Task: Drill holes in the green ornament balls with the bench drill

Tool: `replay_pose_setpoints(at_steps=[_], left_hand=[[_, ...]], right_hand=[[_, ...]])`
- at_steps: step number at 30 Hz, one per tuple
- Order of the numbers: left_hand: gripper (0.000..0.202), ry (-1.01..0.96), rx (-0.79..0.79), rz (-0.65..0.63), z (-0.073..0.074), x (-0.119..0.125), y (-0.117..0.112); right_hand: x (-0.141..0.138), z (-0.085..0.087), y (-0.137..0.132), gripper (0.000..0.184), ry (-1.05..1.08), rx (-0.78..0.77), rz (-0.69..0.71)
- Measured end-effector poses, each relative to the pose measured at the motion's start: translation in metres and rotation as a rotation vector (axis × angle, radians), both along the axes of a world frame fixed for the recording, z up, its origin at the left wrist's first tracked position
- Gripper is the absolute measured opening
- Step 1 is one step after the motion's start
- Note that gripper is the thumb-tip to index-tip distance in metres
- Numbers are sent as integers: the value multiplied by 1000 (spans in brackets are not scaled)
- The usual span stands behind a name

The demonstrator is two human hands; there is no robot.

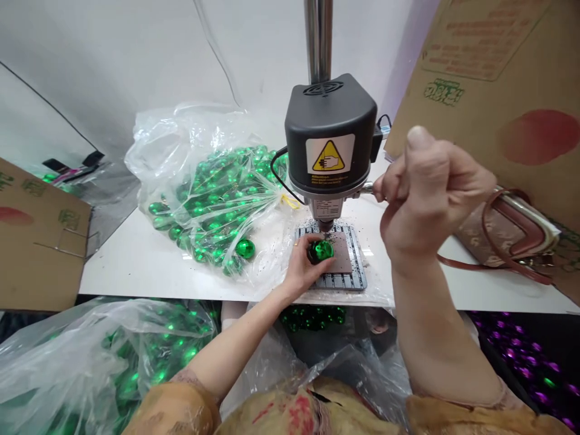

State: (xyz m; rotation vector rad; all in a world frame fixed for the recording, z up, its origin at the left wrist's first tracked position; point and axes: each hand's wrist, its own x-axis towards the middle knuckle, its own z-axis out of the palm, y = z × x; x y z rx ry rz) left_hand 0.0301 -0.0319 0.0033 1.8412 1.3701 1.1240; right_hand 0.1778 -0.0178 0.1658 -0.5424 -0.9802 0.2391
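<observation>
A small bench drill press (330, 142) with a dark grey head and a yellow warning label stands on a white table (136, 260). My left hand (302, 266) is closed round a shiny green ball (322, 249) held on the slotted base plate (351, 279), right under the drill bit. My right hand (426, 193) is raised at the machine's right side, fist shut on the metal feed lever (368, 188).
A clear plastic bag of several green balls (212, 193) lies left of the press. Another such bag (90, 362) sits below the table at lower left. Cardboard boxes (493, 78) stand right and left. A brown handbag (507, 232) lies at the right. Purple balls (525, 356) show lower right.
</observation>
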Motion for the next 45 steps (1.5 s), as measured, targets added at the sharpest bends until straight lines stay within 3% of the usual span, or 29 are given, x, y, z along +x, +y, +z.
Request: replay_pose_setpoints(at_steps=[2, 6, 8, 10, 12, 14, 16, 19, 21, 24, 26, 29, 35, 45], left_hand=[[43, 133, 17, -64, 8, -5, -23], [55, 387, 30, -428, 12, -20, -68], [56, 412, 76, -464, 10, -33, -73], [39, 416, 124, -319, 10, -52, -61], [16, 486, 152, -54, 11, -77, -37], [16, 601, 131, 184, 13, -104, -9], [14, 626, 113, 245, 16, -127, 13], [5, 602, 98, 183, 22, -141, 27], [15, 510, 100, 93, 26, -131, 26], [36, 133, 16, -30, 24, -94, 18], [42, -163, -114, -84, 18, -65, 16], [49, -382, -208, -105, 3, -31, 19], [52, -429, -206, -129, -16, -19, 32], [50, -292, -190, -197, -18, -17, 31]], right_hand=[[0, 6, 3, 43, 2, 8, -12], [-2, 5, 4, 44, 8, 34, -44], [-2, 4, 3, 45, 12, 33, -56], [-2, 4, 4, 45, 12, 43, -55], [-2, 4, 4, 45, 11, 57, -42], [-1, 4, 5, 44, 7, 66, -35], [-1, 3, 6, 45, 14, 70, -38], [0, 2, 6, 46, 18, 69, -34], [0, 1, 7, 46, 13, 73, -32], [-1, 1, 8, 46, 33, 97, -35], [-1, 2, 9, 45, 40, 108, -35], [-2, 2, 8, 44, 33, 106, -34], [1, -1, 8, 46, 5, 65, -32], [1, -3, 9, 47, 1, 81, 5]])
